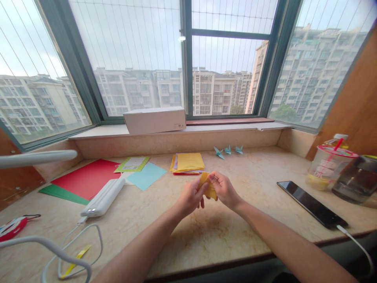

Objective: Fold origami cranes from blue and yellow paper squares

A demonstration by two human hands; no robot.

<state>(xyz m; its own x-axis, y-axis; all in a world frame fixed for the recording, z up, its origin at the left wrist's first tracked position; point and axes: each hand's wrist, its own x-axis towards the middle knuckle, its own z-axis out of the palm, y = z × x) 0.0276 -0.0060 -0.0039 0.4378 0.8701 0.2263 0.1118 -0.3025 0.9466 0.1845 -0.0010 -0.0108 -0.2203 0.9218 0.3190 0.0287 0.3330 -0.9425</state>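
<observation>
A small folded piece of yellow paper [207, 185] is held above the stone counter [206, 232] by both hands. My left hand [191, 196] pinches its left side with fingers closed. My right hand [225, 189] grips its right side, fingers curled round it. Behind the hands lies a stack of yellow and coloured paper squares [187, 162]. Three small blue folded paper cranes [228, 150] stand further back near the window wall.
Red [88, 179], green and light blue [146, 175] sheets lie at left, with a white power bank [103, 197] and cable. A phone [312, 203], a plastic cup with straw [328, 167] and a dark jar [355, 181] sit at right. A white box [154, 120] rests on the sill.
</observation>
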